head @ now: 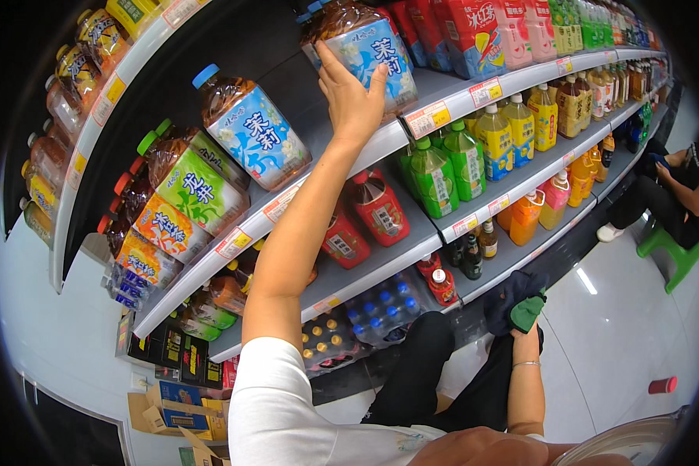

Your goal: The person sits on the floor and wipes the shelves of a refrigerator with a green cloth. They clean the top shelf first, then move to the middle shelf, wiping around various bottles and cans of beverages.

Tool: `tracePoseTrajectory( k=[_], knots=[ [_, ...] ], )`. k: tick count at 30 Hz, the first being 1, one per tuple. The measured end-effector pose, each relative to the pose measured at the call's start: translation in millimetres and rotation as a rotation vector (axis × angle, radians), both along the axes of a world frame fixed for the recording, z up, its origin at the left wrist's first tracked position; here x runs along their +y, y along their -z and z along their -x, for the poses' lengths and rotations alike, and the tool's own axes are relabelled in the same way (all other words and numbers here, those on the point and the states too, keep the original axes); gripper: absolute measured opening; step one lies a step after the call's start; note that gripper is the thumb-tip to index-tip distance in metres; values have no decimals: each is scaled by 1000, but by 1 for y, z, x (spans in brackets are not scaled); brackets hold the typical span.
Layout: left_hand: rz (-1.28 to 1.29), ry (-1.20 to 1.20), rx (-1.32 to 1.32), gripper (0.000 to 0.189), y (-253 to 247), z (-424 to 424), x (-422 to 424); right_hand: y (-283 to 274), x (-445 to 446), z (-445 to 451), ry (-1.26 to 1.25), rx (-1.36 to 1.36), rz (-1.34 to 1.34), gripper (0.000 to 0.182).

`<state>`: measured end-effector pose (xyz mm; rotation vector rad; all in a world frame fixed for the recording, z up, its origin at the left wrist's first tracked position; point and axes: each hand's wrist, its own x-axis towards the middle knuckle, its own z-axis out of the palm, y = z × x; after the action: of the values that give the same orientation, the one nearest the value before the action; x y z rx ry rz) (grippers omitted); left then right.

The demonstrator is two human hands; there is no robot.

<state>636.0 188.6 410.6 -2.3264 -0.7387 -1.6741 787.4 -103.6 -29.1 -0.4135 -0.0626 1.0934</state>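
Note:
My left hand is on a large tea bottle with a blue floral label on the upper shelf, its fingers at the bottle's left side and its thumb across the front. Left of it, a similar blue-capped bottle stands apart, near the shelf's front edge. My right hand holds a bunched dark cloth with a green patch, low in front of the shelving and beside my bent legs. The cloth hides most of its fingers.
Green- and orange-labelled tea bottles stand at the left. Red bottles and green bottles fill parts of the shelf below. Opened cardboard boxes lie lower left. Another person sits on a green stool at the right. A red cylindrical object is on the floor.

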Motion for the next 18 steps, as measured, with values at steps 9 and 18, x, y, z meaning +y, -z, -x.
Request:
tracePoseTrajectory(
  k=[9,18],
  knots=[
    [331,249,-264,105,-16,8,8,-14,-2,0,45,38,59,59],
    [-485,-143,155,59,-54,-3,-25,16,4,-4,82,41,157,57]
  ],
)
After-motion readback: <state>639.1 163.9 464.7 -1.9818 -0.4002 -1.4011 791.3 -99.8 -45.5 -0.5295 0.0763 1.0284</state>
